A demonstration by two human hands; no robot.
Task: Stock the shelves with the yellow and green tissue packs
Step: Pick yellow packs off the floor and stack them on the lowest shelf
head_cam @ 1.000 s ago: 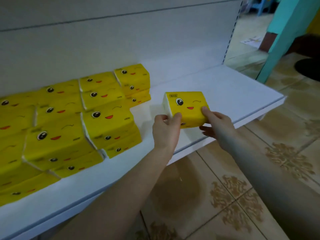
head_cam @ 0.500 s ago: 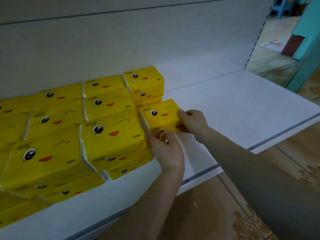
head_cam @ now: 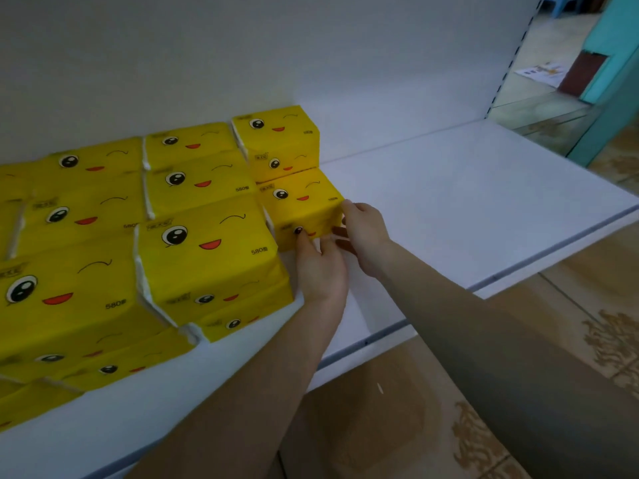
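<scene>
A yellow tissue pack (head_cam: 301, 202) with a winking face sits on the white shelf (head_cam: 449, 209), pushed against the stacked yellow packs (head_cam: 193, 243) and in front of a two-high stack (head_cam: 276, 140). My left hand (head_cam: 320, 267) touches its front face with straight fingers. My right hand (head_cam: 363, 233) grips its right front corner, thumb on the top edge. No green packs are in view.
The right half of the shelf is bare white board up to its front lip (head_cam: 501, 281). Patterned brown floor tiles (head_cam: 518, 340) lie below. A teal wall edge (head_cam: 608, 74) and a perforated shelf upright (head_cam: 511, 53) stand at the right.
The pack has been carried left and back from the shelf's front, set down and slid against the stacks. Both hands followed it, and the view shifted left.
</scene>
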